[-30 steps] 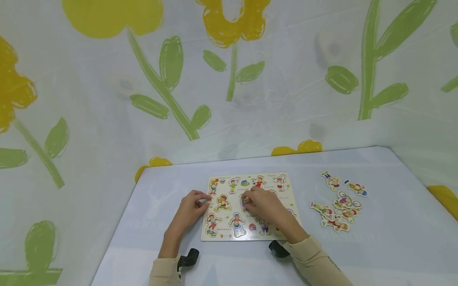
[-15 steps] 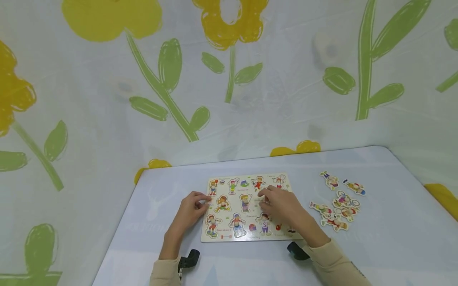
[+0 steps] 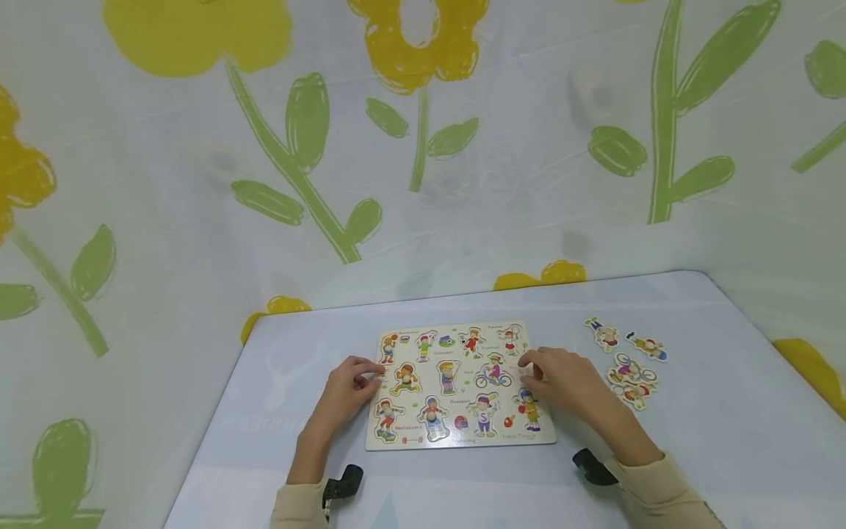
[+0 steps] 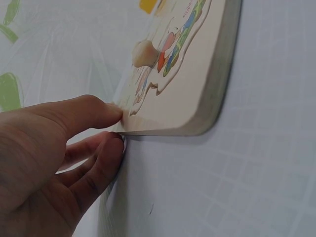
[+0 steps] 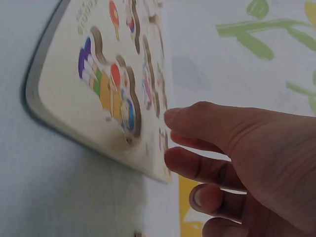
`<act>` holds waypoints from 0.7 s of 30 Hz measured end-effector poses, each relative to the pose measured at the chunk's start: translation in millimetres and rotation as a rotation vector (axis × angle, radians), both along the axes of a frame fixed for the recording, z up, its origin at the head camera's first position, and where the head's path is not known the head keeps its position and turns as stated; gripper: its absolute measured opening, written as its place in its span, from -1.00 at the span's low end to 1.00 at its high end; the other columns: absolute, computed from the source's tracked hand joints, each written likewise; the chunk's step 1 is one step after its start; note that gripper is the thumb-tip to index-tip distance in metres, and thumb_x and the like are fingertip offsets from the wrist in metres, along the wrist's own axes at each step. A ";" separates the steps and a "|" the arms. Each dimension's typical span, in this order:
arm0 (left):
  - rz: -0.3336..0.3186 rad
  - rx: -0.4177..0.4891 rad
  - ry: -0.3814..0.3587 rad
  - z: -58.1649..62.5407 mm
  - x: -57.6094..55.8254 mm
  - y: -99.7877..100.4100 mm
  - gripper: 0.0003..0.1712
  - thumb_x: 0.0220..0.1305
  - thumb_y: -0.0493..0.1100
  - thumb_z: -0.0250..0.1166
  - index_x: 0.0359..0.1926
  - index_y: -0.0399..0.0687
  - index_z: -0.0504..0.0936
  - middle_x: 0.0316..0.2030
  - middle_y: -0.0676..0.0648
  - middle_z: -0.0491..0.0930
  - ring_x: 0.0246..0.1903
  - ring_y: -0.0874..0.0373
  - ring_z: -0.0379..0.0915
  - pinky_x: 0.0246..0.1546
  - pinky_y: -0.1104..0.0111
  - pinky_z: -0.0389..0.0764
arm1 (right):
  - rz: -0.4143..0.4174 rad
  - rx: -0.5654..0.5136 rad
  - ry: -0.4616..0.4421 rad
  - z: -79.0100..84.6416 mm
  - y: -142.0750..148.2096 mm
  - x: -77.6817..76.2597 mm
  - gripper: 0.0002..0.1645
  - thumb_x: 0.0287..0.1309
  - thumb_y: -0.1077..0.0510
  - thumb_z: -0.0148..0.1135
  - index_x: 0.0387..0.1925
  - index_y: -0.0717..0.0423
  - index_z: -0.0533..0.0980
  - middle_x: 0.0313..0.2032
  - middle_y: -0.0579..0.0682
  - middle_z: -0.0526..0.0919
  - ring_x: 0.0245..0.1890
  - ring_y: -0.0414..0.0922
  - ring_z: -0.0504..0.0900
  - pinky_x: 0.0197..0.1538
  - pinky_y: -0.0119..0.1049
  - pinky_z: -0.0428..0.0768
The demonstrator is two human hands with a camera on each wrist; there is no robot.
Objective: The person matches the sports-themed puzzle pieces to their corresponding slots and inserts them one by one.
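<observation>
A cream puzzle board [image 3: 543, 438] printed with children playing sports lies on the table. My left hand [image 3: 346, 389] pinches its left edge, thumb on top and fingers at the underside in the left wrist view. Knobbed figures such as the skateboarder [image 3: 386, 420] and the golfer [image 3: 447, 378] sit in the board. My right hand [image 3: 562, 378] is beside the board's right edge, its thumb and fingers apart and holding nothing. Figure-shaped recesses, including the table tennis player [image 5: 111, 89], show on the board in the right wrist view.
Loose figure pieces lie right of the board: one with purple trousers [image 3: 603, 334], a capped one [image 3: 646, 346], a cyclist [image 3: 631, 369] and another [image 3: 636, 395] overlapping it. My right hand hides others. A flower-printed sheet [image 3: 502, 213] stands behind the pale table [image 3: 330, 330].
My right hand has moved from the golfer piece across the board to the right, past its edge, uncovering the golfer, cyclist and table tennis spots. My left hand stays at the left edge.
</observation>
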State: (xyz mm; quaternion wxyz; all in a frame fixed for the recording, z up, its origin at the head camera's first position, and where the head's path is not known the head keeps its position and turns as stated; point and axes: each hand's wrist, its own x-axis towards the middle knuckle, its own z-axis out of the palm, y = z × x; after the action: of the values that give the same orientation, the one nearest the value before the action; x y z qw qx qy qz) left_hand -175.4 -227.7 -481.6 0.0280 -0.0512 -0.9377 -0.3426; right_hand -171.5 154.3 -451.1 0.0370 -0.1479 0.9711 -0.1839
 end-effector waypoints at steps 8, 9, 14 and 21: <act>0.004 -0.010 0.000 -2.1 -0.5 0.2 -0.80 0.18 -0.25 0.37 -0.15 0.00 0.75 -0.09 -0.07 0.57 -0.34 0.21 0.40 -0.35 0.49 0.45 | -0.029 -0.013 -0.058 4.7 24.3 -0.5 -0.70 0.11 0.04 0.40 -0.10 -0.02 0.63 -0.43 -0.15 0.55 -0.43 -0.19 0.42 -0.38 -0.33 0.39; 0.003 -0.009 -0.002 -2.1 -0.1 0.2 -0.80 0.19 -0.25 0.37 -0.14 0.00 0.75 -0.09 -0.07 0.57 -0.34 0.21 0.40 -0.35 0.49 0.45 | -0.034 -0.012 -0.063 5.9 26.9 -0.6 -0.70 0.11 0.04 0.40 -0.10 -0.02 0.63 -0.43 -0.14 0.55 -0.43 -0.18 0.42 -0.37 -0.33 0.39; -0.006 0.003 0.006 -1.9 -0.2 0.6 -0.80 0.19 -0.25 0.37 -0.15 -0.01 0.75 -0.09 -0.07 0.57 -0.34 0.21 0.40 -0.35 0.49 0.45 | -0.042 -0.009 -0.086 11.3 40.9 -0.4 -0.71 0.10 0.04 0.41 -0.12 -0.01 0.63 -0.40 -0.12 0.57 -0.41 -0.17 0.45 -0.34 -0.30 0.44; -0.003 -0.006 0.011 -1.5 -0.8 -0.8 -0.81 0.19 -0.24 0.38 -0.15 0.00 0.75 -0.08 -0.07 0.58 -0.34 0.21 0.40 -0.35 0.49 0.44 | -0.037 -0.003 -0.138 16.1 54.2 -1.9 -0.67 0.08 0.03 0.43 -0.11 0.02 0.63 -0.38 -0.11 0.59 -0.38 -0.15 0.47 -0.30 -0.27 0.49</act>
State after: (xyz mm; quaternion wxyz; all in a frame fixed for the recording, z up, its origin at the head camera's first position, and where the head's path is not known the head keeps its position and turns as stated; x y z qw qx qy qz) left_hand -176.2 -228.5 -483.1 0.0324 -0.0544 -0.9385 -0.3396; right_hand -173.4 208.4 -435.0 0.1001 -0.1167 0.9685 -0.1957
